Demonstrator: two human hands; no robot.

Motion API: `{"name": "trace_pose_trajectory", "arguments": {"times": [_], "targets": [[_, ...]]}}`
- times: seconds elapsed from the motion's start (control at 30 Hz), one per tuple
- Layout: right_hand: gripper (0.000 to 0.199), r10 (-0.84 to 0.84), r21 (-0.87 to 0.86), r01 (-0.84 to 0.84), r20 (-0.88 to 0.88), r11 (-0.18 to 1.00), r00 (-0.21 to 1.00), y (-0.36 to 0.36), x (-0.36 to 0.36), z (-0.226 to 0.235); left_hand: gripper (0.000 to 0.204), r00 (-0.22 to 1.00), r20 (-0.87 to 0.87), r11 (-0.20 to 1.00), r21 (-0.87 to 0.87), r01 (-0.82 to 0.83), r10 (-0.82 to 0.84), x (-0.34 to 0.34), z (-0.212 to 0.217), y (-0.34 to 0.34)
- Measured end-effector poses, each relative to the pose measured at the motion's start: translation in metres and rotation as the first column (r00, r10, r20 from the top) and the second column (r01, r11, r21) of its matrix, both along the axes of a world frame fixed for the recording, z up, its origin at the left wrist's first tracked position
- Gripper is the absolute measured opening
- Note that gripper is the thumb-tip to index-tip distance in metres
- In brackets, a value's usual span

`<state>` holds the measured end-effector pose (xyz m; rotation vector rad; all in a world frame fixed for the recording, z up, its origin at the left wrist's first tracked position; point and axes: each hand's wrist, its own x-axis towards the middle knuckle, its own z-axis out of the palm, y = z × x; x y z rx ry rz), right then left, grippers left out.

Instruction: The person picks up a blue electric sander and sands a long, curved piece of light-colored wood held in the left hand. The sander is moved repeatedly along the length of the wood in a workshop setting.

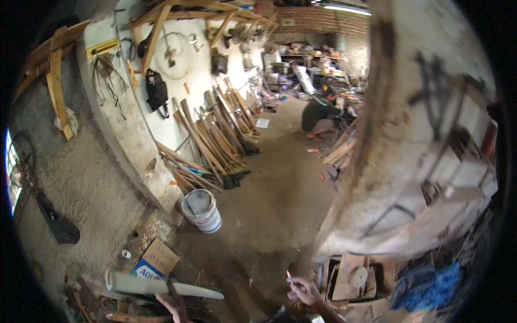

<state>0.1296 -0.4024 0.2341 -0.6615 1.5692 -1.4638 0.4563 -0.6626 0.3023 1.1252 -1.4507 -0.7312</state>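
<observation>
A long, pale, tapered blade-shaped piece [196, 290] lies across the lower left of the view, broad at its left end and pointed at its right. My left hand [171, 308] is at the middle of its lower edge and appears to grip it; most of the fingers are hard to make out. To the right, my right hand [305, 292] is raised with its fingers closed around a thin, short white stick with an orange-red tip [290, 276]. The stick's exact kind is too small to tell.
A white bucket [202, 211] stands ahead to the left, a cardboard box [161, 257] nearer. An open carton [385, 269] and blue plastic sheet [425, 288] lie right. Wooden poles [215, 134] lean on the wall. Beyond the right wall [371, 177], a person [320, 113] crouches.
</observation>
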Motion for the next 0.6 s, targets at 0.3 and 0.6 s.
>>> {"name": "trace_pose_trajectory", "arguments": {"times": [0.3, 0.6], "targets": [[0.024, -0.106, -0.498, 0.006, -0.173, 0.867, 0.979, -0.376, -0.199, 0.188, 0.036, 0.858, 0.003, 0.845, 0.17, 0.506, -0.514, -0.311, -0.066, -0.304], [0.035, 0.057, -0.564, -0.055, -0.013, 0.824, 0.998, -0.626, -0.381, 0.352, 0.047, 0.761, 0.26, 0.748, -0.17, 0.642, -0.594, -0.628, -0.005, -0.602]]}}
